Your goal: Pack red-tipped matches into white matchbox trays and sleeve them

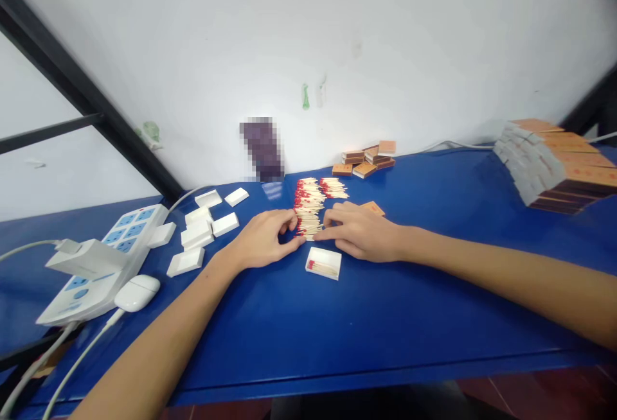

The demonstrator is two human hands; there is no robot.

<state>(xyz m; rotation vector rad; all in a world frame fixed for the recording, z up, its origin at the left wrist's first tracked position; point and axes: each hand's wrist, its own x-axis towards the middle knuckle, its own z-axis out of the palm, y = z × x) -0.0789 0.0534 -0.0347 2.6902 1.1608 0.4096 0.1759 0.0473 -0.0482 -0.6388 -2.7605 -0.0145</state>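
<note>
A long pile of red-headed matches [308, 205] lies on the blue table between my hands. My left hand [265, 238] is at the pile's left side, thumb tip touching the red heads at the near end, forefinger bent and apart from the thumb. On the other side, my right hand [359, 230] reaches in with its forefinger stretched to the stick ends and the other fingers partly bent; I see nothing gripped in either hand. Just nearer than the pile, a white matchbox tray [336, 270] holds a few matches. A smaller group of matches [335, 187] lies behind my right hand.
White matchbox trays [225, 224] lie at left beside a power strip [123, 234] and a white earphone case [137, 293] with cables. Orange matchboxes [365, 169] sit by the wall. A large matchbox stack [559, 163] stands right. A pixelated dark object [263, 149] leans on the wall.
</note>
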